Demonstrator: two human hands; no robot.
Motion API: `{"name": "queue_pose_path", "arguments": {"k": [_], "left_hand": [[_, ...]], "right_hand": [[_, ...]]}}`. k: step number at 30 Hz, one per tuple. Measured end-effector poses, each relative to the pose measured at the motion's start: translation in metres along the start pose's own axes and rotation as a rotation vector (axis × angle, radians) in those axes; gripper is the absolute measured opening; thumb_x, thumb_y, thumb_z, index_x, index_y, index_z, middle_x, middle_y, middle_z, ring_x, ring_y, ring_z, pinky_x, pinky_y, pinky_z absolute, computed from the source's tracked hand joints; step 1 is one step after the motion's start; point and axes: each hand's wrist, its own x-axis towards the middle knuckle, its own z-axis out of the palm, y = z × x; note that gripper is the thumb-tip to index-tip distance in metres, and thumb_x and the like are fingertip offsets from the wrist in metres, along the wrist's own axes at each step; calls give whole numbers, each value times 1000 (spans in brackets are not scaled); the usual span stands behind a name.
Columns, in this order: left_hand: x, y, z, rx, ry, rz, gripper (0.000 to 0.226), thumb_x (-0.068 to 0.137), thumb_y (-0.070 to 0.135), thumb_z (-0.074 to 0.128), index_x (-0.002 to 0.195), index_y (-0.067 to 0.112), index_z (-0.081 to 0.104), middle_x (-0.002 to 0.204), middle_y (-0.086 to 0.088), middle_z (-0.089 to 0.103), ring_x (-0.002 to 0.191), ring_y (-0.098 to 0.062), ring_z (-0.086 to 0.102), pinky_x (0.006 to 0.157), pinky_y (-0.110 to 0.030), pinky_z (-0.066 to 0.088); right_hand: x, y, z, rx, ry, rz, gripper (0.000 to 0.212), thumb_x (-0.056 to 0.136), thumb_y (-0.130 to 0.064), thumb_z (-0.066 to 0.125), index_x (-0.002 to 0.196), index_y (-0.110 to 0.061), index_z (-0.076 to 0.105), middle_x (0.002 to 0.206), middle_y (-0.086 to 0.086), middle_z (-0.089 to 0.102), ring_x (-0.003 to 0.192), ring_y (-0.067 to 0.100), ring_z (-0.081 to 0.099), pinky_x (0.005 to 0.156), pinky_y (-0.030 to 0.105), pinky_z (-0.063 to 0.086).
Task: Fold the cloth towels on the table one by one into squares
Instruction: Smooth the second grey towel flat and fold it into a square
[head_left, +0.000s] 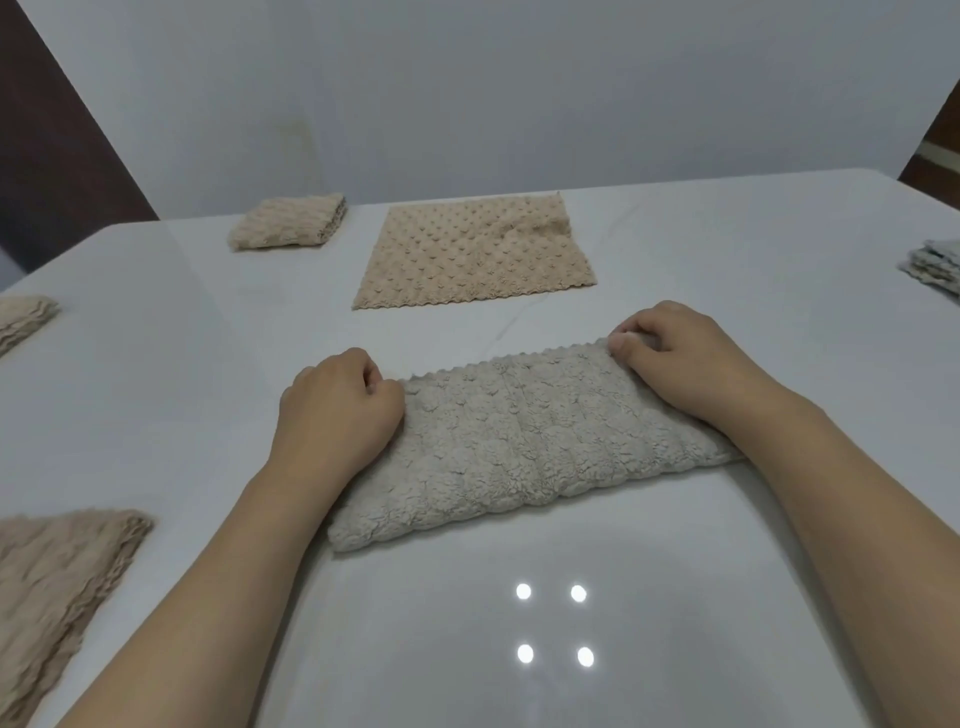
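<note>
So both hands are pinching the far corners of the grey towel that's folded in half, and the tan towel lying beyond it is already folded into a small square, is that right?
Not quite. In the head view the tan towel beyond lies open and flat, not yet folded. The rest holds: the left hand and right hand pinch the far corners of the grey towel, which is folded in half.

The white table (727, 249) lay mostly bare, so a hand could move over wide stretches of it. The grey towel (524, 441) sat across the near middle, with the left hand (337, 410) at its left end and the right hand (675, 353) at its far right corner, both forearms fencing the glossy patch in front. Beyond it a bare strip ran before the flat beige towel (472, 249). A folded towel (288, 221) sat far left, a stack (23, 317) at the left edge, another pile (57, 587) near left, and a stack (935, 265) at the right edge. Between these, open lanes ran on both sides.
</note>
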Motion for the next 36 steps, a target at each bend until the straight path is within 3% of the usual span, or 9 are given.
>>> {"name": "queue_pose_path", "arguments": {"k": [4, 10, 14, 18, 21, 24, 31, 36], "left_hand": [[-2, 5, -1, -91, 24, 41, 10, 89, 19, 44, 82, 12, 47, 73, -3, 57, 73, -26, 51, 62, -36, 33], [-2, 3, -2, -96, -18, 30, 8, 90, 16, 43, 92, 19, 51, 76, 0, 62, 78, -24, 56, 73, -39, 41], [-1, 1, -3, -31, -8, 12, 13, 90, 13, 43, 93, 18, 54, 81, 5, 59, 84, -25, 54, 84, -41, 43], [-1, 0, -2, -2, 11, -14, 16, 90, 11, 41, 94, 18, 55, 85, 3, 61, 88, -28, 54, 90, -43, 43], [3, -4, 1, 24, 26, 2, 17, 93, 13, 39, 96, 20, 54, 91, 2, 62, 90, -26, 54, 88, -41, 38], [6, -6, 4, 24, 23, 5, 18, 97, 16, 37, 98, 22, 54, 98, 2, 63, 94, -24, 53, 85, -37, 29], [8, -8, 7, 83, -24, -40, 21, 103, 23, 32, 102, 20, 53, 106, -2, 62, 104, -29, 53, 85, -38, 23], [4, 2, -1, 148, 22, -80, 27, 99, 29, 37, 114, 20, 57, 120, -9, 55, 111, -32, 44, 93, -42, 29]], "right_hand": [[-2, -3, -1, 123, 29, -2, 22, 100, -26, 47, 86, -16, 60, 90, -2, 58, 86, 14, 51, 69, 28, 32], [-1, -1, -2, 357, 116, 39, 12, 96, -25, 55, 85, -22, 60, 74, -9, 56, 66, 5, 48, 64, 25, 39], [0, 1, -6, 478, 118, 107, 6, 90, -21, 66, 84, -19, 65, 64, -11, 55, 47, -3, 49, 47, 10, 36], [-1, 4, -8, 632, 129, 145, 7, 91, -15, 65, 84, -16, 68, 70, -3, 56, 55, 5, 47, 49, 13, 38], [0, 8, -9, 702, 146, 175, 13, 94, -7, 59, 88, -13, 69, 60, -7, 54, 48, 6, 42, 43, 17, 35], [3, 12, -5, 561, 175, 145, 12, 94, -10, 60, 93, -15, 70, 65, -7, 53, 46, -1, 43, 45, 11, 35], [6, 11, -1, 210, 214, 108, 15, 96, -15, 56, 94, -21, 70, 82, -11, 58, 72, -1, 49, 61, 9, 32], [6, 9, 2, 114, 212, 94, 18, 95, -13, 54, 96, -17, 71, 97, -2, 62, 91, 11, 53, 78, 19, 35]]}}
